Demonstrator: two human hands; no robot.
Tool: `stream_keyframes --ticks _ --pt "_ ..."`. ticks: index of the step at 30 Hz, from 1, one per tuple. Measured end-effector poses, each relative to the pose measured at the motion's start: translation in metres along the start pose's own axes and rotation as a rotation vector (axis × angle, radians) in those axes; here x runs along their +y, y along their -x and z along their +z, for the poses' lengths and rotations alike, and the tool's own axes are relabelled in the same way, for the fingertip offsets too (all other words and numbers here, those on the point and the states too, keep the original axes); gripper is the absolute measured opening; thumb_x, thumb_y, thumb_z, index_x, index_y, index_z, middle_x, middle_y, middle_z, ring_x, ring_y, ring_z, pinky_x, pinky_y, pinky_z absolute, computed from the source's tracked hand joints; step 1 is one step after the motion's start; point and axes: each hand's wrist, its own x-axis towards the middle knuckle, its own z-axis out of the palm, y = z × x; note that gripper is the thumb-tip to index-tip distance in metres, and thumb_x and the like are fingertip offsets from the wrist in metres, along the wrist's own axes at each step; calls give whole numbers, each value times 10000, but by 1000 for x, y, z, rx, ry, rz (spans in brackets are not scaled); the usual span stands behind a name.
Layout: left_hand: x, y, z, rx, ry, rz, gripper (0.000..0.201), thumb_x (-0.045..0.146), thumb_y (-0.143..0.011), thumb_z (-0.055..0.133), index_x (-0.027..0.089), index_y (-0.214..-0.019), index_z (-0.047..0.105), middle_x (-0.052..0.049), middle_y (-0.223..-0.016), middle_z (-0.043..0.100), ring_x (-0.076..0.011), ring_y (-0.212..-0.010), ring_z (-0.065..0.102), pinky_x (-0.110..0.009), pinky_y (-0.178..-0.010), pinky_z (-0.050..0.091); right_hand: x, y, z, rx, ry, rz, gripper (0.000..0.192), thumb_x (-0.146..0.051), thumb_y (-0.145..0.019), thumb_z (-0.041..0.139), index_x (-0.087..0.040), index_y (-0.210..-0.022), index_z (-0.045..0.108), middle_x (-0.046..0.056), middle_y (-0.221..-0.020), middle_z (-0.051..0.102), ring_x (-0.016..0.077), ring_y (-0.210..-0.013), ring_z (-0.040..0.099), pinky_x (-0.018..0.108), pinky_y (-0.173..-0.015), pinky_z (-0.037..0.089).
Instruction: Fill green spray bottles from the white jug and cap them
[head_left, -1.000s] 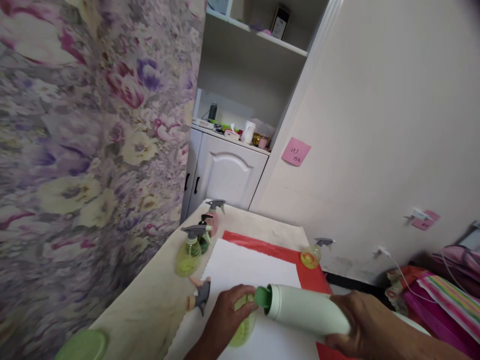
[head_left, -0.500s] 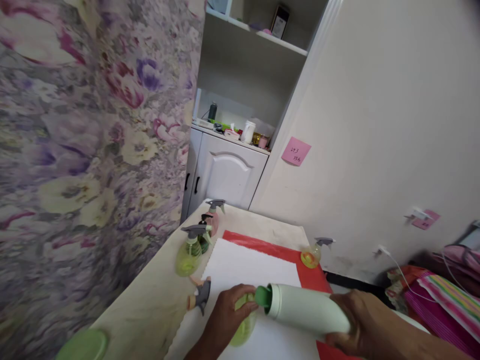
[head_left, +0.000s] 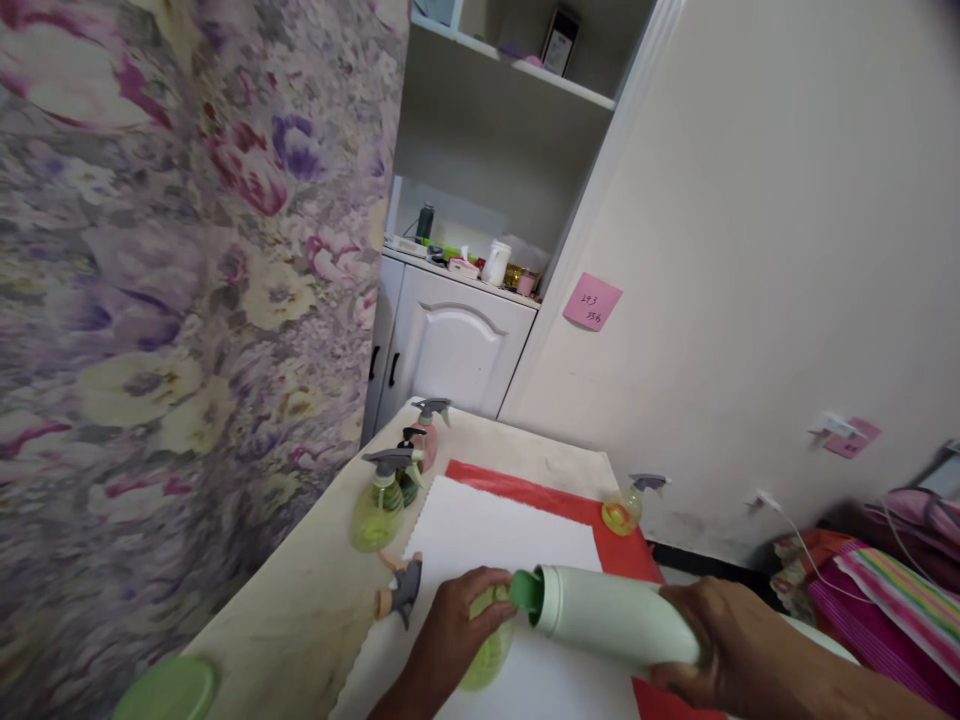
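Note:
My left hand (head_left: 469, 620) is closed around the neck of a yellow-green spray bottle (head_left: 486, 658) that stands on a white sheet without its spray head. My right hand (head_left: 701, 640) grips a pale green flask (head_left: 607, 615), tipped almost level with its open mouth toward the left. A darker green piece (head_left: 526, 591) sits at that mouth, right above the bottle's neck by my left fingers; whether liquid is flowing I cannot tell. Left of my left hand, a loose grey spray head (head_left: 406, 590) with a peach collar lies at the sheet's edge.
Spray bottles (head_left: 379, 510) stand along the table's left edge. Another, with yellow liquid (head_left: 622, 512), stands on the red sheet (head_left: 525, 483) at the right. A green round lid (head_left: 166, 690) lies front left. Beyond are a white cabinet (head_left: 457, 345) and walls.

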Motion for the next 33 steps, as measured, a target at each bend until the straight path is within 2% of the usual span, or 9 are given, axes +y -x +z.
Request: stream_keyframes --ticks 7,22,33 --pt "0 -1 -1 4 -14 -11 193 233 -750 674 218 -923 757 -28 -937 791 -227 -915 697 -282 -854 487 4 0 2 27 29 -35 193 -396 -714 657 -234 -808 705 14 -694 742 163 -598 642 248 -533 339" --pt "-2 1 -2 6 -1 -1 194 240 -754 676 222 -929 757 -28 -942 793 -227 -917 698 -282 -856 496 -3 0 -2 21 31 3 211 -385 -683 662 -237 -820 725 29 -711 758 195 -615 665 262 -540 358" --pt "0 0 1 5 -11 -7 192 234 -759 667 215 -928 756 -29 -932 792 -222 -892 701 -275 -839 499 0 -1 -3 21 28 -10 190 -367 -678 660 -225 -792 711 25 -697 748 174 -592 642 251 -524 343"
